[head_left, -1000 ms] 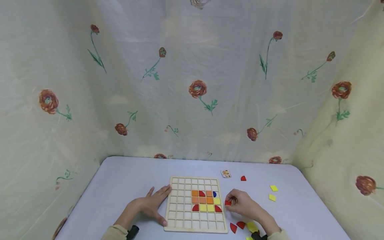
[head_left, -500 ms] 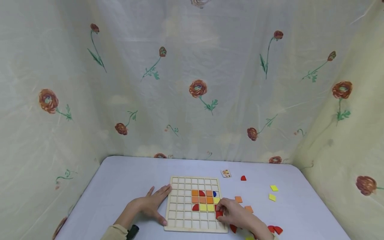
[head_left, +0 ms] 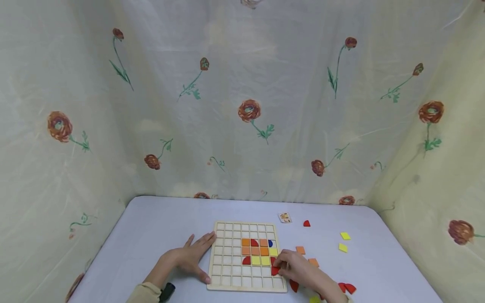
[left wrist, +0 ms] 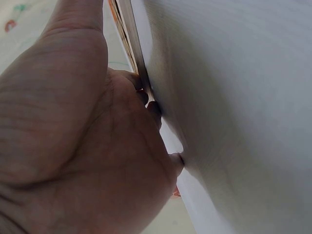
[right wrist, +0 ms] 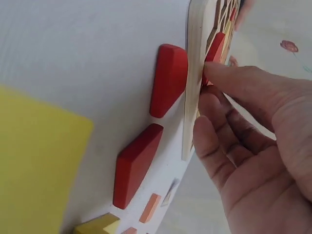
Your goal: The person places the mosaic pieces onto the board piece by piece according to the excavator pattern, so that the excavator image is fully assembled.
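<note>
A wooden grid board (head_left: 242, 288) lies on the table, with orange, red, yellow and blue pieces in several of its cells. My left hand (head_left: 188, 257) rests along the board's left edge, fingers spread and straight; in the left wrist view its fingertips touch the board's side. At the right edge of the board, my right hand (head_left: 299, 268) pinches a red quarter-circle piece (head_left: 274, 271) between thumb and fingers. This piece (right wrist: 214, 51) lies at a cell below another red quarter circle; the fingers partly cover both. I cannot tell whether it sits flat in the cell.
Right of the board lie orange squares (head_left: 300, 250), yellow tiles (head_left: 343, 248) and red quarter circles (head_left: 350, 288). A small patterned card (head_left: 285, 217) is behind the board, near one more red piece (head_left: 307, 223). Two red pieces (right wrist: 168, 80) lie close to the board's edge.
My right hand has moved left and nearer with the red piece, from beside the board onto its right column, uncovering orange squares. The left hand stays in place.
</note>
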A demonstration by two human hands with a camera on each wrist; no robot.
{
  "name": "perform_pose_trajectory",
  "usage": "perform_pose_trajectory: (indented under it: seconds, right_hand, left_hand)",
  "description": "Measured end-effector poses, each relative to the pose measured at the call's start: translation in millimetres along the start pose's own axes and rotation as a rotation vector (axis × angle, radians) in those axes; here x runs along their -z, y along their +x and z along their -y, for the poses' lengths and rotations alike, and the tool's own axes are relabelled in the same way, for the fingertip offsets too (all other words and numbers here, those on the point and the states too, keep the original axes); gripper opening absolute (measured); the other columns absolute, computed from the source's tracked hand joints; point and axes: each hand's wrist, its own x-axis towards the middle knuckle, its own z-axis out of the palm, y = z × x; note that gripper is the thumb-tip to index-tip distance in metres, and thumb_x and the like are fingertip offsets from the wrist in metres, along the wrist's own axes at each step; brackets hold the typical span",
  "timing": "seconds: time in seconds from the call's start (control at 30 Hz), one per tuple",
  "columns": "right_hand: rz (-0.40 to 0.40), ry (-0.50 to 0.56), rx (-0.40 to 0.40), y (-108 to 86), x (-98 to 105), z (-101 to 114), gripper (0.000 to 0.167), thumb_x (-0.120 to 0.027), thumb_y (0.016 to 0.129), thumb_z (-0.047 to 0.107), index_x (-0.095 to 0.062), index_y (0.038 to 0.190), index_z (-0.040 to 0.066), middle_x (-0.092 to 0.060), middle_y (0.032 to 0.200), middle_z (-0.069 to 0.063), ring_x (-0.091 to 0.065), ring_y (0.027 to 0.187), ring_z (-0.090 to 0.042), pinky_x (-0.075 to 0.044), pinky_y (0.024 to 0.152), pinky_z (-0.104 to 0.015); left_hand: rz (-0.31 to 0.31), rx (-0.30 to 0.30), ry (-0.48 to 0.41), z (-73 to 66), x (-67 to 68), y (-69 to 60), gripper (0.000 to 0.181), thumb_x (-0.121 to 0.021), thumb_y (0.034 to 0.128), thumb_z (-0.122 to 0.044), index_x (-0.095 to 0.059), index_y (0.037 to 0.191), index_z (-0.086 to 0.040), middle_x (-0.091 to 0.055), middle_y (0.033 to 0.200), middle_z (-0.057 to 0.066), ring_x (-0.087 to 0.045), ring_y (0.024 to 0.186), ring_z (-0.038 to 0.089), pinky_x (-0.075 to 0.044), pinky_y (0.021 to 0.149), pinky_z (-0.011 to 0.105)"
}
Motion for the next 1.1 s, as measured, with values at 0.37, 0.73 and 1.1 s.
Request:
perform_pose_trajectory:
  seconds: [0.37, 0.73, 1.1]
  right_hand:
    - [-0.074, -0.054, -0.016, 0.7, -13.1, 8.2, 0.019, -0.073, 0.084, 0.038, -0.069, 0.088, 0.02, -0.055, 0.083, 0.008, -0.048, 0.071, -0.008, -0.04, 0.058, -0.02]
    - [-0.046, 0.006, 0.002, -8.5, -6.6, 4.2, 0.02, -0.076, 0.083, 0.026, -0.071, 0.096, 0.012, -0.058, 0.085, 0.005, -0.049, 0.071, -0.007, -0.042, 0.059, -0.018]
    - [-0.219, 0.08, -0.184, -3.4, -25.0, 13.5, 0.019, -0.077, 0.082, 0.021, -0.061, 0.083, 0.011, -0.056, 0.067, 0.004, -0.05, 0.058, -0.008, -0.039, 0.047, -0.018]
  left_hand:
    - [0.001, 0.005, -0.002, 2.0, 0.4, 1.6, 0.127, -0.075, 0.0633, -0.07, -0.01, 0.156, -0.012, -0.004, 0.164, 0.006, -0.005, 0.151, 0.026, 0.003, 0.119, 0.059]
    - [0.003, -0.001, -0.002, 2.1, 0.0, 1.9, 0.127, -0.075, 0.0635, -0.069, -0.011, 0.156, -0.012, -0.005, 0.164, 0.006, -0.005, 0.151, 0.026, 0.003, 0.119, 0.06]
    - [0.009, 0.009, 0.007, 0.5, 1.0, 1.8, 0.127, -0.075, 0.0633, -0.069, -0.01, 0.156, -0.012, -0.005, 0.164, 0.006, -0.005, 0.151, 0.025, 0.003, 0.119, 0.059]
